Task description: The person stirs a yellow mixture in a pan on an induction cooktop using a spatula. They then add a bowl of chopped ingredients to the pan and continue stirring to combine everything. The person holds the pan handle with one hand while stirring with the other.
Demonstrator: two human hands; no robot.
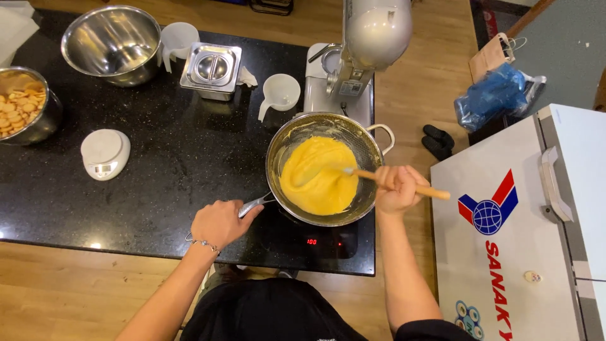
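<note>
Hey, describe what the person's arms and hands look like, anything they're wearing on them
Both forearms are bare, with no gloves on either hand. The left hand has a thin silvery chain bracelet at the wrist. The right hand shows no ring, watch or band that I can make out. A black top with short sleeves ends near the shoulders.

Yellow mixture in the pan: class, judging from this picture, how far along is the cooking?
Done: the yellow mixture already looks thick and smooth, heaped in the steel pan on the lit induction hob. In hand: the right hand works a wooden spoon through it while the left hand grips the pan handle. Left: the pan sits on the hob, and the empty steel bowl is unused.
</note>
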